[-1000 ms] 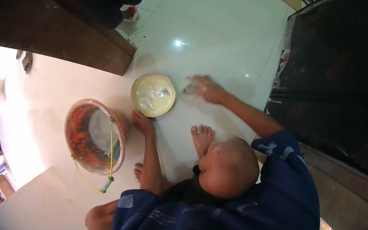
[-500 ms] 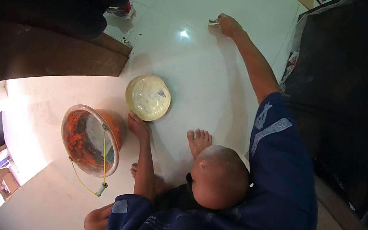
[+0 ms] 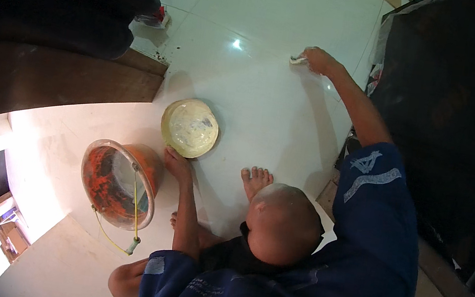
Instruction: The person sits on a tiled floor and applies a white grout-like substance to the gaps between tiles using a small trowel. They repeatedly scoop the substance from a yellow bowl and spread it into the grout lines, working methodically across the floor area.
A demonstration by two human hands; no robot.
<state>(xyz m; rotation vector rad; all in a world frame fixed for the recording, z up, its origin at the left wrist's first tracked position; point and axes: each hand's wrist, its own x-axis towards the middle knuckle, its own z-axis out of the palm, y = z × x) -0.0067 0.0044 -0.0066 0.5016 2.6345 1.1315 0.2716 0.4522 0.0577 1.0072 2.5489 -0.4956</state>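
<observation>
A shallow pale yellow bowl [image 3: 190, 128], smeared inside with whitish paste and a few grey patches, is in front of me, left of the middle. My left hand [image 3: 178, 164] has its fingers closed at the bowl's near rim. Far to the right, my right arm stretches out over the pale tiles. In my right hand [image 3: 321, 61], fingers closed, is a small flat whitish piece [image 3: 298, 60] close to the floor; its exact kind is too small to make out. Beside my left forearm stands an orange bucket [image 3: 117, 183], stained inside, with a yellow handle hanging down.
Glossy tiled floor [image 3: 244, 98] spreads ahead. A dark brown wooden edge [image 3: 65, 79] and dark bulk lie at the left; a large dark piece of furniture [image 3: 448, 117] rises at the right. Plastic packets [image 3: 154, 17] lie at the far left. My bare foot [image 3: 256, 180] is near the bowl.
My right hand, with the whitish piece, has moved nearer to me and to the right across the floor. My left hand stays at the bowl's rim.
</observation>
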